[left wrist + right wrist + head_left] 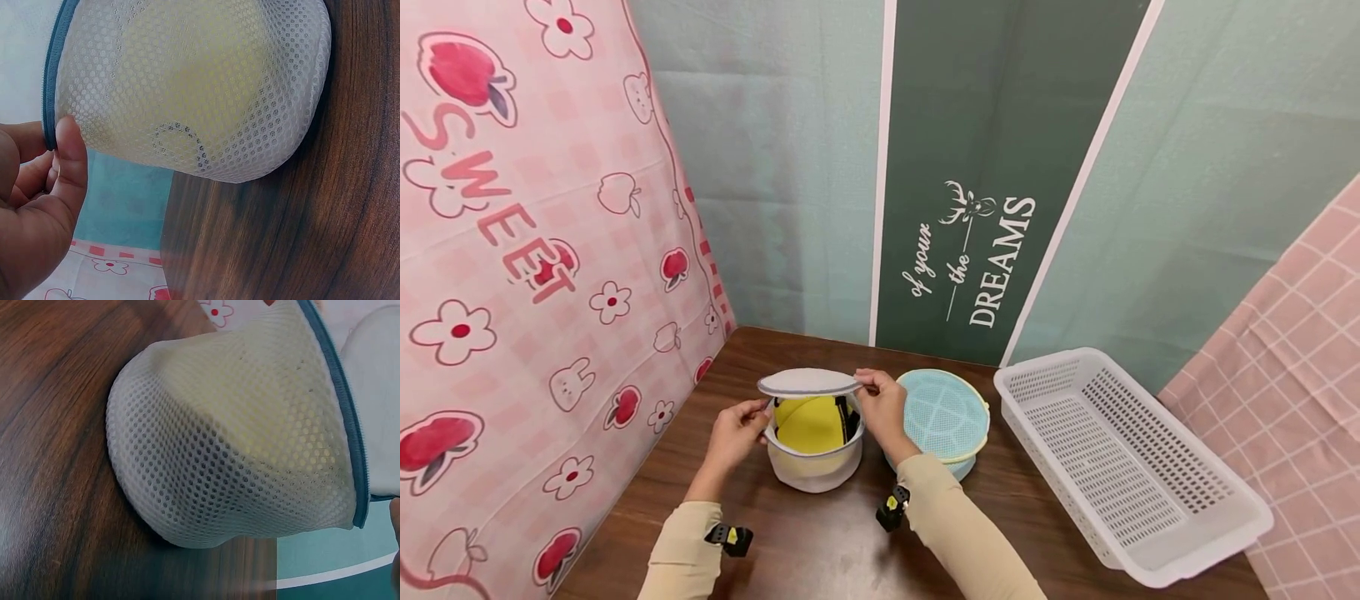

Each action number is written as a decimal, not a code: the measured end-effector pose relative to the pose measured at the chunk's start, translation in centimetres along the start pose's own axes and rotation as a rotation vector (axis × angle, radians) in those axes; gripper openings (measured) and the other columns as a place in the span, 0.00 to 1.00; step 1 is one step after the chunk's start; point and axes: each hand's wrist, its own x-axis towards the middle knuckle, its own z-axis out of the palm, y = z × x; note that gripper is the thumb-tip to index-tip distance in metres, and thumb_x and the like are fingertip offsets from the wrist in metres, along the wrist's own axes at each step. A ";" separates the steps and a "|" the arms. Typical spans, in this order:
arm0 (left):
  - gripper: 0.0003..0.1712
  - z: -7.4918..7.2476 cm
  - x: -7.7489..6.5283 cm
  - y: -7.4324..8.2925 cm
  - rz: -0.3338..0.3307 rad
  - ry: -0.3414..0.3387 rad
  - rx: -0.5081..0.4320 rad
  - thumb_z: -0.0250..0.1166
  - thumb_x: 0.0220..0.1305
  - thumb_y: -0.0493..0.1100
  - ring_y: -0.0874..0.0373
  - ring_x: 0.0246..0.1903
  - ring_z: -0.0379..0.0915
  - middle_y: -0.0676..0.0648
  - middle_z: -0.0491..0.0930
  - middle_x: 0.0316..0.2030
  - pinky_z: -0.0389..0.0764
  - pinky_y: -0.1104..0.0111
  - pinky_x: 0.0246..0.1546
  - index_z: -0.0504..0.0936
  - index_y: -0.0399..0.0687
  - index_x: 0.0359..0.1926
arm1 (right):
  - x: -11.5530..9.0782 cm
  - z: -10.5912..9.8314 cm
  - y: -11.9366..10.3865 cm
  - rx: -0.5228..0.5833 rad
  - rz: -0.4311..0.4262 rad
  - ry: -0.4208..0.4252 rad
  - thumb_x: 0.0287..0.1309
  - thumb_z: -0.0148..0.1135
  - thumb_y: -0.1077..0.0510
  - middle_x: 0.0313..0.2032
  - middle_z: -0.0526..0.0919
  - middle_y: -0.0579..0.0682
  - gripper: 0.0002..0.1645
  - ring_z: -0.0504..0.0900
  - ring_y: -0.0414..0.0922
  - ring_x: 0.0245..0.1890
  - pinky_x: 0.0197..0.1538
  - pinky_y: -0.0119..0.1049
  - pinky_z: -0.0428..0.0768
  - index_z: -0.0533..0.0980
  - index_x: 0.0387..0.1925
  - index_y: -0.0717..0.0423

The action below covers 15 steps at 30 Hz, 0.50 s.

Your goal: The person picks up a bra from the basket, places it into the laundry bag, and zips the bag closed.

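A white mesh laundry bag (815, 473) stands on the table with its round lid (808, 381) raised above the opening. Inside lies a yellow item with black parts (811, 423), which shows faintly through the mesh in both wrist views. My left hand (735, 435) pinches the bag's rim at the left, thumb against the blue-grey zipper edge (50, 81). At the right side my right hand (883, 408) pinches the edge of the lid. Only a bit of that hand's fingers (396, 519) shows in the right wrist view.
A light blue mesh bag with a yellow rim (943, 414) sits just right of my right hand. Farther right is a white perforated plastic basket (1045, 467). Patterned cloths (775, 167) hang behind and beside the brown wooden table (820, 550).
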 end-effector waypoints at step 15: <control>0.14 -0.7 -0.1 -0.1 -0.008 -0.010 -0.081 0.54 0.62 0.28 0.53 0.17 0.75 0.36 0.77 0.28 0.79 0.63 0.22 0.75 0.20 0.47 | -0.3 -1.6 0.7 -0.188 -0.142 -0.176 0.39 0.68 0.76 0.27 0.76 0.50 0.11 0.78 0.44 0.24 0.26 0.29 0.77 0.83 0.24 0.60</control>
